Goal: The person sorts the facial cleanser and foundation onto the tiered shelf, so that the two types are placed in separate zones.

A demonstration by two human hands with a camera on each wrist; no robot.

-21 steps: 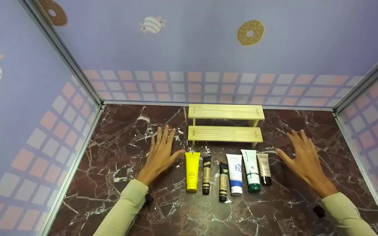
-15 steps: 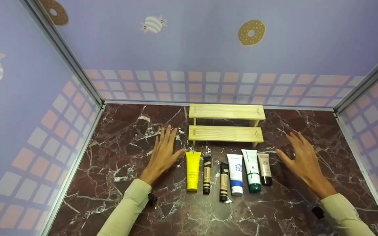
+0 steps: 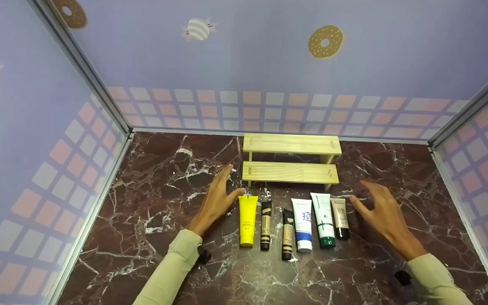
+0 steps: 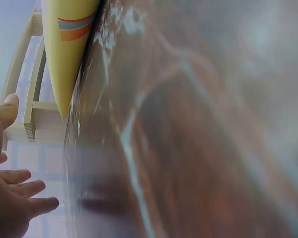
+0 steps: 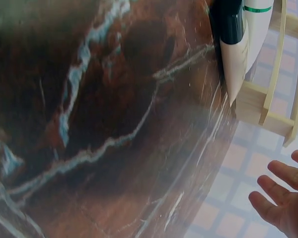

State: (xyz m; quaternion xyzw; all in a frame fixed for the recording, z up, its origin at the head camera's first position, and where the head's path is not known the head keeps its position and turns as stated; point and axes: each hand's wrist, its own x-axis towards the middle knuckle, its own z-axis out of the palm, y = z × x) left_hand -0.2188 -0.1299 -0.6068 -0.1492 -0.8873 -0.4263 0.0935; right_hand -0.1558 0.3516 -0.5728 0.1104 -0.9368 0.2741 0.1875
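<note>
Clock directions as in head view. Both hands hold nothing, thumb and fingers apart. Left hand (image 3: 214,199): fingers point to 1 o'clock, thumb toward 2, forearm in left sleeve (image 3: 170,264) running back to 7. Right hand (image 3: 381,207): fingers toward 11 o'clock, thumb toward 10, right sleeve (image 3: 432,273) at 5. Yellow tube (image 3: 247,222) lies at 4 o'clock from the left hand, close to its thumb; contact not determinable in head view. Beige BB tube (image 3: 340,216) lies between 8 and 9 from the right hand. Between them, left to right: two black-and-gold tubes (image 3: 265,226), white-and-blue tube (image 3: 301,220), white-and-green tube (image 3: 323,218). Two-step wooden stand (image 3: 289,173) sits at 12 o'clock from the row. Versus 0.5 s earlier: left hand turned more edge-on, fingers drawn together; right thumb nearer the BB tube; tubes and stand unmoved.
</note>
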